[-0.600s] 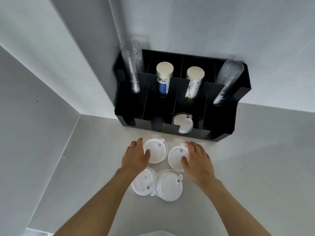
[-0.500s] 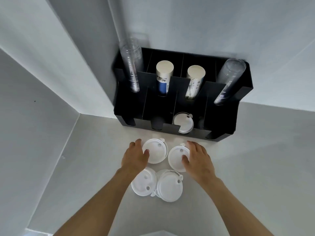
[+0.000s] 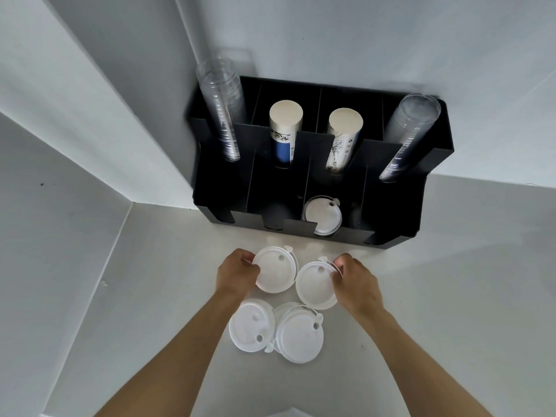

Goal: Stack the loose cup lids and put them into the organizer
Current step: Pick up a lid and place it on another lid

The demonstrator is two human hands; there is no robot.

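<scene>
Several white cup lids lie on the white counter in front of a black organizer (image 3: 400, 206). My left hand (image 3: 236, 273) grips the left edge of the far-left lid (image 3: 276, 270). My right hand (image 3: 356, 284) pinches the right edge of the far-right lid (image 3: 316, 285). Nearer to me lie a near-left lid (image 3: 251, 326) and a near-right lid (image 3: 299, 337), which seems to sit on another lid. One stored lid (image 3: 323, 216) leans in a front slot of the organizer.
The organizer's back slots hold two stacks of clear cups (image 3: 222, 115) (image 3: 406, 136) and two stacks of paper cups (image 3: 284, 130) (image 3: 341, 139). White walls close in on the left and behind. Bare counter (image 3: 451, 296) extends to the right.
Both hands have closed their fingers on the edges of the two far lids, which now look slightly lifted and tilted. The near lids have not moved.
</scene>
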